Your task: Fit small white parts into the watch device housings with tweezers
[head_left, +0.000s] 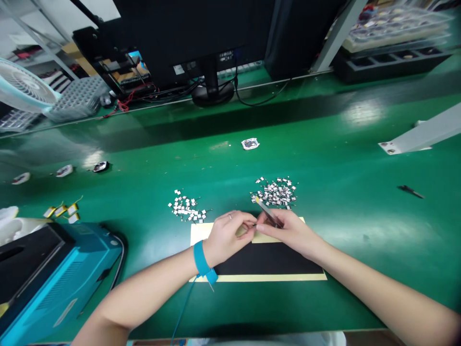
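My left hand (pixel 230 235), with a blue wrist strap (pixel 203 259), is closed in a pinch on a small dark part too small to name. My right hand (pixel 293 229) meets it fingertip to fingertip. It is closed round metal tweezers (pixel 267 211), whose yellowish end points up and away from me. Beneath both hands lies a pale yellow sheet with a black panel (pixel 266 259). Just beyond the hands are two loose piles of small white parts with dark leads, a left pile (pixel 187 209) and a right pile (pixel 276 192).
A blue machine (pixel 79 269) stands at the left, with yellow-edged parts (pixel 61 210) behind it. Farther back are a white-framed piece (pixel 250 143) and a monitor stand (pixel 212 91). At the right are a metal bracket (pixel 425 129) and a black pen-like object (pixel 411 191).
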The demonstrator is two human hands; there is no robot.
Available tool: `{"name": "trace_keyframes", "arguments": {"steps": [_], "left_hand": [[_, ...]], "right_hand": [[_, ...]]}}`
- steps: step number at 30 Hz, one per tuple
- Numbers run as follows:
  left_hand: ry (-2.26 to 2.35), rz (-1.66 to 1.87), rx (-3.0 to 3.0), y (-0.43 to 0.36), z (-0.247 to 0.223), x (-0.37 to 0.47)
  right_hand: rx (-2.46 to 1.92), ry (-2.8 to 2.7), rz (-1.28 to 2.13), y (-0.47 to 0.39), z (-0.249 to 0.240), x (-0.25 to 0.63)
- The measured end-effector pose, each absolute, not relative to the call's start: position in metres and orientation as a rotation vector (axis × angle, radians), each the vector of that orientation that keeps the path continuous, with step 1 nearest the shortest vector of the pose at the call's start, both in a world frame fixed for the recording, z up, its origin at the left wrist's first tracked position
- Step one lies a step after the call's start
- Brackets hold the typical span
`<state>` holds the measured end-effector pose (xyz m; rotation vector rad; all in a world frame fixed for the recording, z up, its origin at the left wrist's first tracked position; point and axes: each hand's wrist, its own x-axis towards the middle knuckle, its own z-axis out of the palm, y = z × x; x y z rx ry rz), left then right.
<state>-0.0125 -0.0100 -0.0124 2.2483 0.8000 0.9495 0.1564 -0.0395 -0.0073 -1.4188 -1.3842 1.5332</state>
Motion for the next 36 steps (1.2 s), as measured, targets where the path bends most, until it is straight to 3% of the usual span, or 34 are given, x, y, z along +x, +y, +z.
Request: {"name": "trace_keyframes", "arguments": {"steps": [17,22,29,33,36], "left_hand": [[0.73,1.018,2.303,-0.005,-0.004,-0.014],[0.893,1.08,2.381,0.036,0.036,-0.052],[1.429,0.59,2.24,0.077,0.025,-0.133],[1.407,0.256,2.342,0.075,0.018,-0.145],[1.405,0.239,2.375,0.075,0.019,-0.144]], "right_hand": [[-1.468,-1.388,1.444,-0.038,-0.002,0.161],[-1.66,-1.465,1.022,-0.029,0.0,0.183],[-1.534,-1.821,0.738,-0.038,-0.003,0.187],[-1.271,-2.222,0.576,-0.048,-0.006,0.174],[-1.133,-2.306,0.494,-0.052,-0.01,0.163]]}}
